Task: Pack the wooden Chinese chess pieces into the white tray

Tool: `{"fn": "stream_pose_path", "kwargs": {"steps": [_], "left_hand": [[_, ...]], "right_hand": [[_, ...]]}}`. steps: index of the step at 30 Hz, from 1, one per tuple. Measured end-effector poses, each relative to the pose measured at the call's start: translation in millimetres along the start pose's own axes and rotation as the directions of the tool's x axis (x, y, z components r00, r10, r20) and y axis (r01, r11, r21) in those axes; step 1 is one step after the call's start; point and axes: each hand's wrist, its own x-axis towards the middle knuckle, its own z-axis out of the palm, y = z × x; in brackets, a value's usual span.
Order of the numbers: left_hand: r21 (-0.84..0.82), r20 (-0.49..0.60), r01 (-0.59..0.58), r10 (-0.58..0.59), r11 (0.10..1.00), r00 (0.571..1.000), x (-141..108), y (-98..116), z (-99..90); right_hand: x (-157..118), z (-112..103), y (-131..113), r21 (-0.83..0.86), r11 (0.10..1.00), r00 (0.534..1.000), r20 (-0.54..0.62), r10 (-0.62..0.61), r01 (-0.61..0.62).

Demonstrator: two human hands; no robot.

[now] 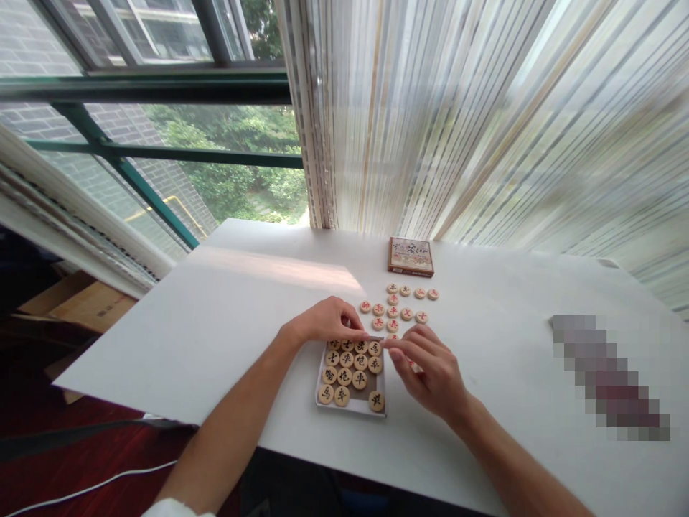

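Observation:
A shallow white box tray (349, 406) lies on the table, holding rows of round wooden Chinese chess pieces (346, 360) with black characters. A gap shows in its lower rows. My left hand (331, 320) is closed at the tray's far edge, thumb and fingers on the rim, partly covering the top row. At the far right corner of the tray, my right hand (430, 370) has its fingers curled and index fingertip on the rim. Beyond the hands lie several loose chess pieces (392, 312), most with red characters; some are partly hidden by my right hand.
A closed patterned box (410, 256) lies behind the loose pieces. A blurred-out long object (608, 377) rests on the right of the white table (188, 337). String curtains (430, 115) and a window stand beyond. A cardboard box (89, 301) is at the left.

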Motion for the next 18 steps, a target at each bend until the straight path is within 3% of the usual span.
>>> {"fn": "stream_pose_path", "kwargs": {"steps": [5, 10, 13, 18], "left_hand": [[-0.008, 0.003, -0.033, 0.034, 0.999, 0.999, 1, 2, 4.5], [-0.019, 0.009, -0.075, 0.076, 0.997, 0.997, 2, 4, 10.4], [-0.030, 0.010, -0.085, 0.086, 0.996, 0.996, 3, 5, 12.6], [-0.034, 0.002, -0.092, 0.092, 0.995, 0.996, 4, 7, 15.1]], "right_hand": [[5, -16, 20, -0.015, 0.997, 0.973, -0.218, 0.068, -0.073], [6, -25, 38, -0.051, 0.963, 0.902, -0.366, 0.227, -0.263], [4, -29, 53, -0.042, 0.901, 0.813, -0.452, 0.367, -0.431], [5, -33, 75, 0.079, 0.783, 0.613, -0.576, 0.541, -0.616]]}}
